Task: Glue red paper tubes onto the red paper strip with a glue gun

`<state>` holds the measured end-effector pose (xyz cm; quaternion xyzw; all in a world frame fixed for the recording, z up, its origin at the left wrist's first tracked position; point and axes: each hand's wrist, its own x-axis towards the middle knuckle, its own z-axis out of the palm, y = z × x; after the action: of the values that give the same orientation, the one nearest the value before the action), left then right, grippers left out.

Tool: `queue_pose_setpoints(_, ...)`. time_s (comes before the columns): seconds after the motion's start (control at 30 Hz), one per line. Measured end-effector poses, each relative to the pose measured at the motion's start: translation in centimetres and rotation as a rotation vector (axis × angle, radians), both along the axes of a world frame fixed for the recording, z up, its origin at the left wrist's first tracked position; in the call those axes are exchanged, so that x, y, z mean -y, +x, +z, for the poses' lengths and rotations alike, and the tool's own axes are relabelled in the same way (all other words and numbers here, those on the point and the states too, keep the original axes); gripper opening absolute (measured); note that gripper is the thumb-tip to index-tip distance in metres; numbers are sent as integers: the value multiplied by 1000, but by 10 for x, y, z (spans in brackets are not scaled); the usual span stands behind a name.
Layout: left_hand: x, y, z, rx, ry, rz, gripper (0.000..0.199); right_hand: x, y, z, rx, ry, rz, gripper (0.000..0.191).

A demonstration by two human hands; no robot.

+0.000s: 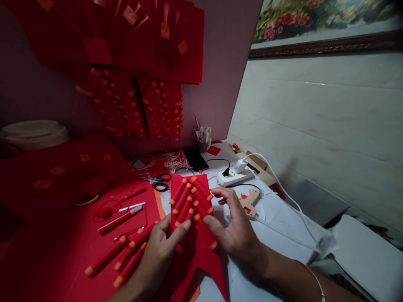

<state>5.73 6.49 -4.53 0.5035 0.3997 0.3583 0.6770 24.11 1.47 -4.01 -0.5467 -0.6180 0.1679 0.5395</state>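
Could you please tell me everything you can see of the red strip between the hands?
The red strip looks like card, notched at its near end. Red tubes with orange ends slant across its upper part in two columns, chevron-like; the lower end is bare. The left grip holds its left side; the right grip is open at its right edge, contact unclear.

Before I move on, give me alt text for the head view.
The left hand holds a red strip bearing two rows of slanting, orange-ended red tubes; the right hand, thumb and fingers apart, is beside it. Loose tubes and scissors lie left, a glue gun right.
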Motion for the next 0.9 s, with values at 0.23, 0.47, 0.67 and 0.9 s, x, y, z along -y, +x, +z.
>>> queue_pose_setpoints(0.23, -2, 1, 8, 1, -9, 12, 36, -8, 1, -7, -601, -449, 324, 87)
queue_pose_setpoints(0.47, 0, 1, 7, -86, -3, 21, 34, -8, 1, -20, -576, -500, 236, 86)
queue_pose_setpoints(0.67, 1, 1, 6, -78, -14, 1, 32, -8, -1, -14, -604, -506, 274, 71)
queue_pose_setpoints(0.9, 1, 4, 12, -91, 1, -10, 35, -9, -4, -10, -633, -463, 356, 58)
